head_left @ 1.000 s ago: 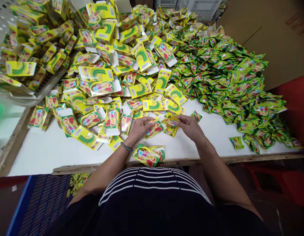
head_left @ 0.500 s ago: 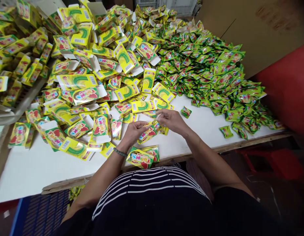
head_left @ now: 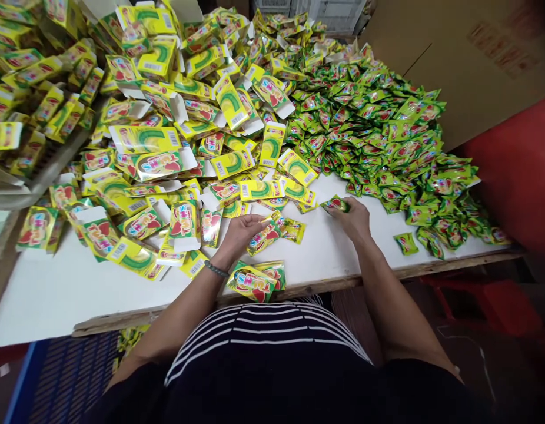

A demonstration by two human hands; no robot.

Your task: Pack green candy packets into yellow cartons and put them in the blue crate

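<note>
My left hand (head_left: 239,237), a beaded bracelet at its wrist, pinches a small yellow-and-green candy box (head_left: 264,238) that lies tilted on the table. A yellow candy packet (head_left: 294,230) rests just right of the box's end. Farther right, my right hand (head_left: 354,219) is closed on a green candy packet (head_left: 336,204) with a watermelon print; the fingertips are partly hidden behind it. Two more candy boxes (head_left: 250,282) lie overlapping at the table's front edge, close below my left hand.
A large heap of yellow candy boxes (head_left: 144,139), several with open flaps, covers the left and back. Green packets (head_left: 369,126) are piled at the right against a cardboard carton (head_left: 467,65). The white table (head_left: 100,294) has a wooden front edge. A blue crate (head_left: 65,371) stands below left.
My right hand has moved right, away from the candy box, and closed on the single green packet lying there. My left hand stays at the box. The view has shifted slightly.
</note>
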